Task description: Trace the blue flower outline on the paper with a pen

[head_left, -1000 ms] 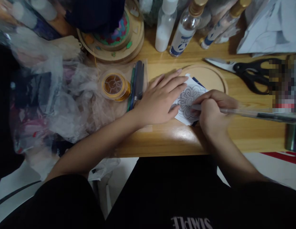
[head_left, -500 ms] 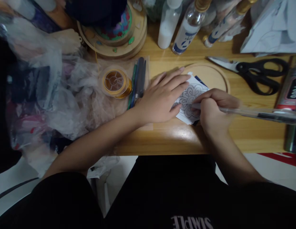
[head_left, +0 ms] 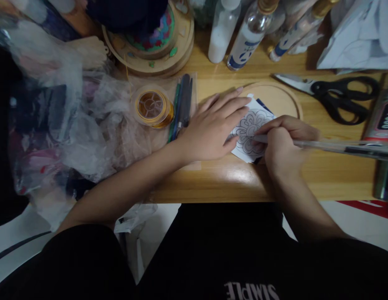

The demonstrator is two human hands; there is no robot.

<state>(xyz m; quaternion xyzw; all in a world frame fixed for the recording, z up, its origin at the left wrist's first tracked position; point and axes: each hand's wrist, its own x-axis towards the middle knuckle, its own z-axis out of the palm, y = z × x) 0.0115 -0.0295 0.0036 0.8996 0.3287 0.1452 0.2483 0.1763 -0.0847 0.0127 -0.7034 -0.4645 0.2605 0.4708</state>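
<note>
One pen [head_left: 328,145], pinched in the right hand [head_left: 281,143], its tip down at one flower-patterned paper [head_left: 248,131]! That paper lies between the hands, partly over one round board [head_left: 276,98]. The left hand [head_left: 212,131], flat and grasping nothing, covers its left edge; the right blocks part of the other. Around on the tabletop [head_left: 231,189]: one pair of scissors [head_left: 333,92], one spool [head_left: 154,109], three bottles [head_left: 246,41] behind.

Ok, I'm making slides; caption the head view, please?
Right hand holds a pen over flower-patterned paper while the left hand rests at its edge.
</note>
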